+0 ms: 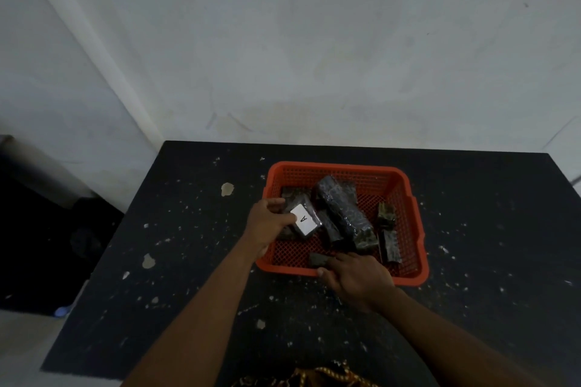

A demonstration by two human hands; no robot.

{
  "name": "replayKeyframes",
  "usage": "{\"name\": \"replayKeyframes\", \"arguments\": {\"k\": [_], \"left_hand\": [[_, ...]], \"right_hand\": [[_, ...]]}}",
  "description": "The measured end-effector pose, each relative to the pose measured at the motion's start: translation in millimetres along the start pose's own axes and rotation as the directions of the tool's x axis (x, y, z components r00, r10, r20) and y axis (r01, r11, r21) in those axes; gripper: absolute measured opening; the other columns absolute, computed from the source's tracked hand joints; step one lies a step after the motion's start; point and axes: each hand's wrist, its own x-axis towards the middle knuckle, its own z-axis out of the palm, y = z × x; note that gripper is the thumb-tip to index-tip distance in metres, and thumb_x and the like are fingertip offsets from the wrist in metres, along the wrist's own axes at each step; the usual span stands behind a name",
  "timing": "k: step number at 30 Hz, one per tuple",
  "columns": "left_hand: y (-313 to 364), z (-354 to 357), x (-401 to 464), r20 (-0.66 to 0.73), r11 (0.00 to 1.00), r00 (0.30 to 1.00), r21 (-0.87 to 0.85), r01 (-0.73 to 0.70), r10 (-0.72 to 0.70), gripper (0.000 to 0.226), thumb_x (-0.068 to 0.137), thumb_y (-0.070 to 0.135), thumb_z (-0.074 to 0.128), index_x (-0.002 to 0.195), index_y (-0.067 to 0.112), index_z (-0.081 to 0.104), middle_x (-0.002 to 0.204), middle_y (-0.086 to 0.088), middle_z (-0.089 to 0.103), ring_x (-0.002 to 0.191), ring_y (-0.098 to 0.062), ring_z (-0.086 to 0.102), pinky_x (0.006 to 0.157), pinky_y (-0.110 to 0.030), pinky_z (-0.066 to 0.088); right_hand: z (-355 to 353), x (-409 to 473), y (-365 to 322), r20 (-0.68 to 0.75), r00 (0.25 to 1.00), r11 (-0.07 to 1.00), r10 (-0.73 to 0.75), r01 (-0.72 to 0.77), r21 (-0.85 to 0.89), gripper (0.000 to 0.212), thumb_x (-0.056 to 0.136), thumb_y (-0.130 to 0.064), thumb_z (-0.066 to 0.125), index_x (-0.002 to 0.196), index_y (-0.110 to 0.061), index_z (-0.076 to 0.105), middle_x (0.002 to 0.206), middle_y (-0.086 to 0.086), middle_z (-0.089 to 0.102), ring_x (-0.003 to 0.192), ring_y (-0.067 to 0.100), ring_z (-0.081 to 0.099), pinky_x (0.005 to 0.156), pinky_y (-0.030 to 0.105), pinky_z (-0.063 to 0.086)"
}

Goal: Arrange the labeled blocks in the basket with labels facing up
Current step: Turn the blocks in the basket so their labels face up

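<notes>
An orange mesh basket (415, 220) sits on a dark speckled table and holds several dark, plastic-wrapped blocks. My left hand (265, 225) grips a block with a white "A" label (304, 219) facing up, over the basket's left side. My right hand (355, 278) rests over the near rim, its fingers closed on a small dark block (317, 260) just inside the basket. A long wrapped block (342, 210) lies diagonally across the middle on top of others. Two smaller blocks (388, 231) lie at the right side, no labels showing.
The black table (188, 261) has white paint flecks and a few pale chips. A white wall rises right behind its far edge. To the left of the table the floor drops away into a dark area. Patterned clothing shows at the bottom edge.
</notes>
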Motion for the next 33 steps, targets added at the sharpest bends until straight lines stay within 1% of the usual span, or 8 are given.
{"name": "replayKeyframes", "arguments": {"k": [4,8,13,16,21,24,28,33], "left_hand": [[-1.8,1.2,2.6,-0.021,0.981,0.99,0.145,-0.132,0.136,0.03,0.081,0.005,0.072,0.108,0.016,0.067,0.105,-0.002,0.069,0.082,-0.007,0.07,0.065,-0.017,0.054],[-6.4,2.4,6.8,0.141,0.86,0.962,0.433,-0.271,0.233,0.028,0.089,0.015,0.066,0.118,0.017,0.066,0.115,0.007,0.063,0.102,-0.003,0.059,0.079,-0.011,0.043],[-13.4,12.8,12.6,0.381,0.707,0.915,0.612,-0.355,0.131,0.038,0.098,0.015,0.058,0.135,0.012,0.051,0.135,-0.005,0.056,0.124,-0.017,0.053,0.096,-0.027,0.044],[-10.9,20.1,16.8,0.456,0.647,0.889,0.664,-0.375,0.046,0.034,0.098,0.009,0.055,0.132,0.012,0.055,0.133,-0.006,0.059,0.12,-0.019,0.055,0.09,-0.028,0.046],[-12.6,24.5,23.1,0.547,0.43,0.832,0.776,-0.461,-0.096,0.029,0.096,0.006,0.057,0.123,0.01,0.064,0.125,-0.009,0.063,0.112,-0.022,0.058,0.097,-0.038,0.047],[-18.7,25.8,23.6,0.563,0.417,0.819,0.774,-0.476,-0.11,0.028,0.094,0.006,0.059,0.121,0.008,0.066,0.123,-0.009,0.065,0.112,-0.021,0.059,0.096,-0.035,0.047],[-25.1,27.5,23.5,0.524,0.423,0.852,0.773,-0.473,-0.005,0.034,0.088,0.007,0.069,0.121,0.008,0.064,0.12,-0.007,0.059,0.11,-0.021,0.057,0.087,-0.025,0.04],[-29.5,28.1,28.0,0.46,0.456,0.888,0.788,-0.415,0.012,0.03,0.086,0.018,0.072,0.113,0.011,0.063,0.113,-0.009,0.066,0.102,-0.023,0.062,0.087,-0.035,0.051]], "right_hand": [[-0.4,-0.5,-1.1,-0.017,1.0,1.0,0.006,-0.006,0.0,0.072,0.09,-0.069,0.005,0.132,-0.034,0.052,0.111,-0.001,0.064,0.104,0.019,0.058,0.081,0.037,0.045],[0.3,0.3,-0.6,-0.02,1.0,1.0,0.004,-0.004,0.0,0.071,0.09,-0.069,0.005,0.127,-0.033,0.055,0.109,-0.002,0.065,0.103,0.02,0.059,0.079,0.038,0.047],[2.1,0.3,0.1,-0.032,0.999,1.0,0.003,-0.003,0.006,0.071,0.09,-0.069,0.005,0.129,-0.034,0.053,0.106,-0.002,0.064,0.1,0.02,0.059,0.076,0.036,0.046],[2.3,0.7,0.3,-0.027,1.0,1.0,0.011,-0.011,0.003,0.071,0.09,-0.069,0.006,0.129,-0.034,0.053,0.108,-0.001,0.064,0.101,0.02,0.059,0.075,0.036,0.044],[3.0,1.9,1.2,-0.012,1.0,1.0,0.014,-0.014,0.008,0.074,0.089,-0.071,0.004,0.127,-0.033,0.055,0.108,0.0,0.064,0.101,0.021,0.059,0.074,0.035,0.04],[3.3,1.7,1.8,-0.013,1.0,1.0,0.011,-0.011,-0.003,0.074,0.09,-0.07,0.004,0.125,-0.032,0.056,0.107,0.0,0.064,0.099,0.022,0.059,0.072,0.035,0.039],[1.9,3.3,0.6,-0.01,1.0,1.0,0.013,-0.013,-0.002,0.077,0.088,-0.071,0.002,0.125,-0.03,0.056,0.106,0.0,0.064,0.098,0.021,0.059,0.07,0.033,0.038],[-1.0,7.6,-2.2,0.015,1.0,0.999,0.012,-0.011,-0.046,0.067,0.093,-0.063,0.013,0.118,-0.024,0.061,0.107,0.004,0.066,0.099,0.024,0.06,0.075,0.035,0.044]]}}
